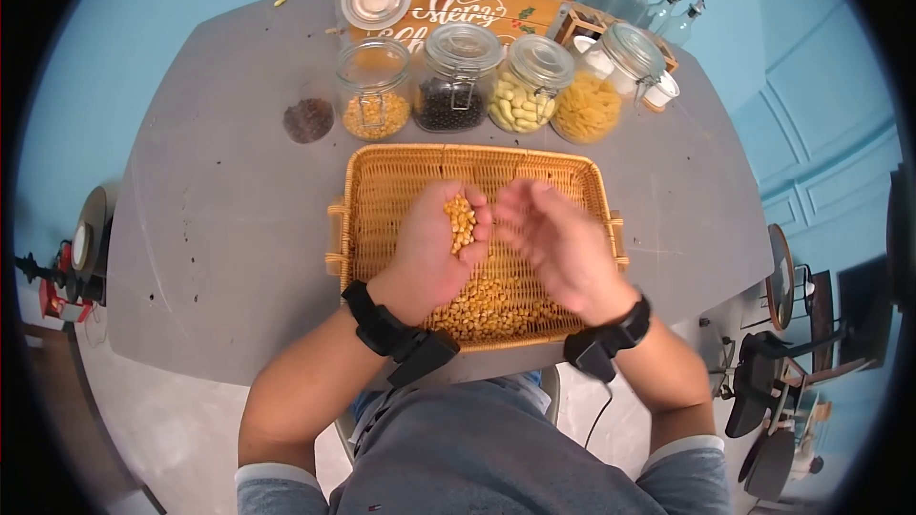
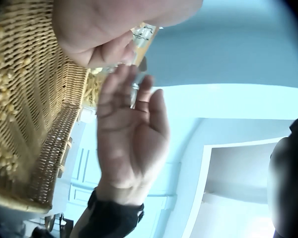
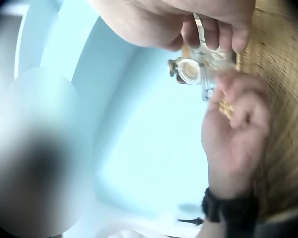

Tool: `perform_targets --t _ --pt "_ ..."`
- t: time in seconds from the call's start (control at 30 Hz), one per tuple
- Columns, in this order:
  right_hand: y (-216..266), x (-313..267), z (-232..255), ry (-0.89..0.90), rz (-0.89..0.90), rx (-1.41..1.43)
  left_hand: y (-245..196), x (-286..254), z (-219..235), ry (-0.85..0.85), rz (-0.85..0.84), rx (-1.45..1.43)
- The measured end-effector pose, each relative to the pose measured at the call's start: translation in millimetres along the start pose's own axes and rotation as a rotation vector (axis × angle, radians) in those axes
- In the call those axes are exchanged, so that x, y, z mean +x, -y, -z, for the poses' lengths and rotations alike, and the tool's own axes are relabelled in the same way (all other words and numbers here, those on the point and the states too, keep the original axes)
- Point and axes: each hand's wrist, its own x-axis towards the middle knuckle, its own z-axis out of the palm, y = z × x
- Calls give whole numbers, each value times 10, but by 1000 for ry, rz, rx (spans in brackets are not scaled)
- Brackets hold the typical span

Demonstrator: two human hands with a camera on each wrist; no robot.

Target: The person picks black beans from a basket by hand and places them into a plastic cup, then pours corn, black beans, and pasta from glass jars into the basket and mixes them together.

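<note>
My left hand (image 1: 425, 250) cups a heap of dried corn kernels (image 1: 460, 217), its fingers curled up around them. Beside it, my right hand (image 1: 563, 240) is held with the palm turned toward the left one; the left wrist view shows this right palm (image 2: 131, 136) bare, its fingers extended. Both hands are over a rectangular wicker basket (image 1: 477, 151). More corn kernels (image 1: 482, 313) lie spread along the near side of the basket floor. From the right wrist view, yellow kernels (image 3: 226, 109) peek out between the left hand's fingers.
Behind the basket stand an open-lidded jar of corn (image 1: 375, 114), jars of black beans (image 1: 450, 105) and pale beans (image 1: 521, 105), and a tilted pasta jar (image 1: 587, 107). A dark heap (image 1: 308, 120) sits left. Glass bottles (image 1: 644, 0) and a wooden crate (image 1: 458, 0) are at the back.
</note>
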Motion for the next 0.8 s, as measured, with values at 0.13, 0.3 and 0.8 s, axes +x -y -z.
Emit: perform_targets --t 0.13,0.3,0.8 --pt "-311 -25 -244 38 -136 413 131 87 -197 50 -335 286" --pt "-491 147 -259 5 -77 709 153 -160 -373 118 -714 870" --pt "-569 234 -270 137 -83 825 103 -196 -283 200 -745 628"
